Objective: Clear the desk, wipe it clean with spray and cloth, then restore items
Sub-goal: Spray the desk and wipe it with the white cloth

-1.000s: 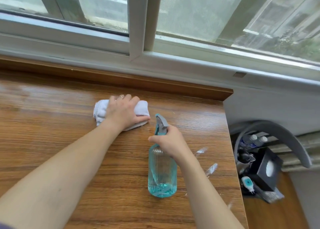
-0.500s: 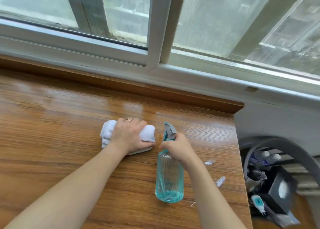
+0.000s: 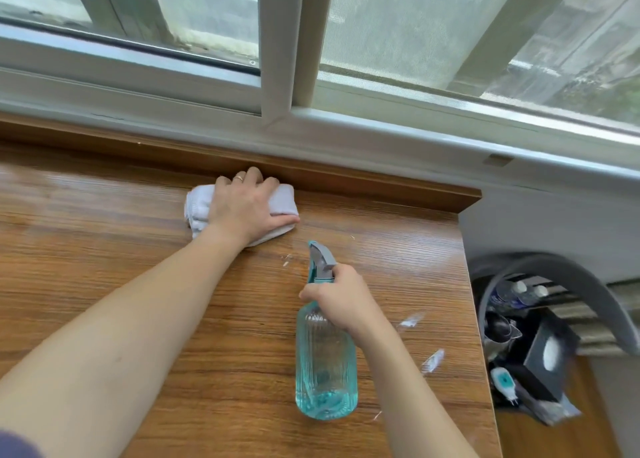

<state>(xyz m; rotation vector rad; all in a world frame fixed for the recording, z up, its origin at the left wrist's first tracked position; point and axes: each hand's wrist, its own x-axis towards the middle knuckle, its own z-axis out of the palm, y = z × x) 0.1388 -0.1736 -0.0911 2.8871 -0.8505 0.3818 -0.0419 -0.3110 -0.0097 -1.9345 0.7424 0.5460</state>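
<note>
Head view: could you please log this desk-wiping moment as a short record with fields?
surface: brown wood-grain desk, glossy sheen
left hand: left hand presses folded white cloth beside the raised back ledge
right hand: right hand grips neck of ribbed teal plastic spray bottle, upright on desk
bottle contents: little liquid, near bottom
marks: white smears near right edge

A sliding window [image 3: 415, 41] with pale frames stood behind the desk, a grey curved basket handle [image 3: 588, 298] lay off the right edge, bottles [image 3: 512, 293] and a dark box [image 3: 547, 357] crowded beneath it
</note>
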